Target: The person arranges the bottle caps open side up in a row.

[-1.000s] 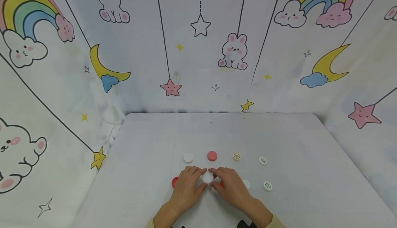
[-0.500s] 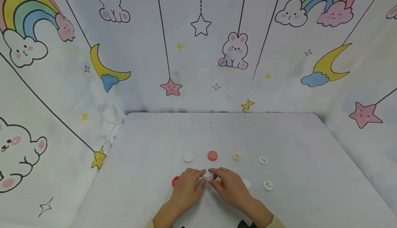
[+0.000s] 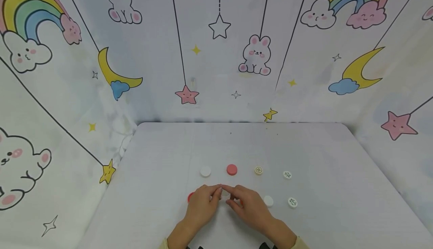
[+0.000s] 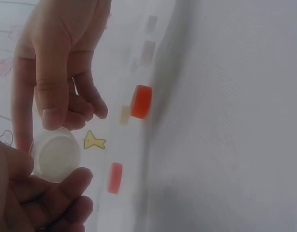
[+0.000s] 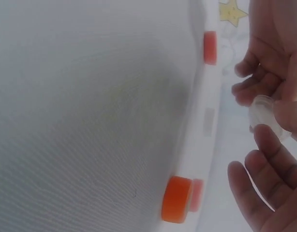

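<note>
A translucent white bottle cap (image 3: 225, 194) is held up between both hands, partly covered by fingers in the head view. Its round face shows in the left wrist view, where the cap (image 4: 57, 155) sits between fingertips of both hands; the right wrist view shows the cap (image 5: 262, 115) more from the side. My left hand (image 3: 202, 205) pinches its left side, thumb and index close together. My right hand (image 3: 251, 208) holds its right side, index tip meeting the left fingertips. Beneath the right hand lies an orange cap (image 5: 177, 199). A red cap (image 3: 190, 196) is half hidden behind the left hand.
Behind the hands a row holds a white cap (image 3: 205, 172), a coral-red cap (image 3: 232, 169), a yellowish cap (image 3: 258, 170) and a white cap with a dark pattern (image 3: 287, 175). Right of the hands lie a plain white cap (image 3: 268, 201) and another patterned one (image 3: 292, 202).
The held cap has turned from showing its white face to the head camera to being tipped and mostly covered. The fingertips of both hands have come together over it.
</note>
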`<action>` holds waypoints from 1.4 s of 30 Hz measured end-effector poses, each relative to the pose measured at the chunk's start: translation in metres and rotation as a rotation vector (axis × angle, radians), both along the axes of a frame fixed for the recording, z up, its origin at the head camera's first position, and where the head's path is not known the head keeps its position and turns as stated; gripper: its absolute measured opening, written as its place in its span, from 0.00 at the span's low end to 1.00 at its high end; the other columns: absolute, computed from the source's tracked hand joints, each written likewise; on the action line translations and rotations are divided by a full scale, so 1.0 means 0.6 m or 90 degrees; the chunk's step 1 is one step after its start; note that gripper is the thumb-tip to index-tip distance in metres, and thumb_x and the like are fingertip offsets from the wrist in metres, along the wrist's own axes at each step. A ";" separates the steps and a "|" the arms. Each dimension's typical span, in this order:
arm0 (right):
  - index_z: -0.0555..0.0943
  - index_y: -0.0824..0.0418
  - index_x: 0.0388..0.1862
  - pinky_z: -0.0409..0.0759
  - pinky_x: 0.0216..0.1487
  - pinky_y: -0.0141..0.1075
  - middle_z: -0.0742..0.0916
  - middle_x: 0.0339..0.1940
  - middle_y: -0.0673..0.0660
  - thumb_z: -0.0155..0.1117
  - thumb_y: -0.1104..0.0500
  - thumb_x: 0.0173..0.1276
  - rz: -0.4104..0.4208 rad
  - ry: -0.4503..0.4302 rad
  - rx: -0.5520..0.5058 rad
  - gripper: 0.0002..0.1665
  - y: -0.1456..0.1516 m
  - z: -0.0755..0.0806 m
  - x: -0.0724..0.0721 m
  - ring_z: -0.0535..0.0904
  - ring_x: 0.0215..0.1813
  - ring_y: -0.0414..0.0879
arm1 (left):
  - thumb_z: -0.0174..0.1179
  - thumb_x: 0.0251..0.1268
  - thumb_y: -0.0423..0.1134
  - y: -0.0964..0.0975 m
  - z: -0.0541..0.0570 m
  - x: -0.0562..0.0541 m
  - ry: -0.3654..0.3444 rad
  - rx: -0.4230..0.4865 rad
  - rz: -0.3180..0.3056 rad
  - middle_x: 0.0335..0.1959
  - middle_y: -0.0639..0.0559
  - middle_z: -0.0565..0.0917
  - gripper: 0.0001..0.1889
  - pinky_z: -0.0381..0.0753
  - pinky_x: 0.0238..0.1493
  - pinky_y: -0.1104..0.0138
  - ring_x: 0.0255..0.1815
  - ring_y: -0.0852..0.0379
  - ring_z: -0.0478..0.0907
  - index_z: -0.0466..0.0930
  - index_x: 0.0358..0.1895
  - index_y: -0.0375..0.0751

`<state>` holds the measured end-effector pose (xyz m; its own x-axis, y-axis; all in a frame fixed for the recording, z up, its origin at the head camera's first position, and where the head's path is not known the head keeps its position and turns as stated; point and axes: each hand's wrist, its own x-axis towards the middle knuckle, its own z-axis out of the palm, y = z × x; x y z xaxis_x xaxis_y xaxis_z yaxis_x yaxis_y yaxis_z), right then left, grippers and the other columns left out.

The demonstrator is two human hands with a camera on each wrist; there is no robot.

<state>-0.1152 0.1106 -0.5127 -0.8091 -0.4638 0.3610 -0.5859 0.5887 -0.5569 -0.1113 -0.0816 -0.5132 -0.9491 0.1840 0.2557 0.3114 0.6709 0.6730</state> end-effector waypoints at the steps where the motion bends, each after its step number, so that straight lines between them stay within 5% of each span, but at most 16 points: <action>1: 0.77 0.43 0.64 0.70 0.28 0.24 0.79 0.30 0.35 0.73 0.59 0.60 0.004 0.006 -0.002 0.33 0.000 -0.001 0.000 0.69 0.27 0.30 | 0.57 0.71 0.42 0.000 0.001 0.000 -0.006 0.007 -0.001 0.20 0.69 0.75 0.11 0.68 0.26 0.73 0.24 0.67 0.68 0.88 0.45 0.47; 12: 0.78 0.49 0.62 0.71 0.29 0.23 0.77 0.28 0.39 0.78 0.63 0.53 -0.012 0.055 0.029 0.36 -0.002 -0.007 -0.001 0.72 0.27 0.32 | 0.59 0.69 0.45 0.002 -0.001 0.004 -0.052 0.028 0.009 0.27 0.66 0.78 0.17 0.69 0.28 0.73 0.24 0.68 0.67 0.79 0.57 0.43; 21: 0.78 0.53 0.62 0.71 0.29 0.23 0.76 0.27 0.41 0.78 0.64 0.52 -0.047 0.042 0.040 0.36 -0.002 -0.010 -0.002 0.70 0.27 0.33 | 0.68 0.59 0.39 0.003 -0.005 0.012 0.001 0.023 -0.014 0.30 0.63 0.77 0.23 0.75 0.38 0.67 0.34 0.61 0.76 0.75 0.58 0.45; 42: 0.81 0.56 0.59 0.72 0.32 0.29 0.78 0.26 0.39 0.76 0.59 0.55 -0.058 -0.001 0.123 0.30 0.000 -0.015 -0.004 0.68 0.26 0.31 | 0.74 0.50 0.35 0.002 -0.014 0.014 0.068 -0.068 -0.032 0.38 0.57 0.79 0.21 0.77 0.38 0.69 0.39 0.60 0.74 0.84 0.51 0.42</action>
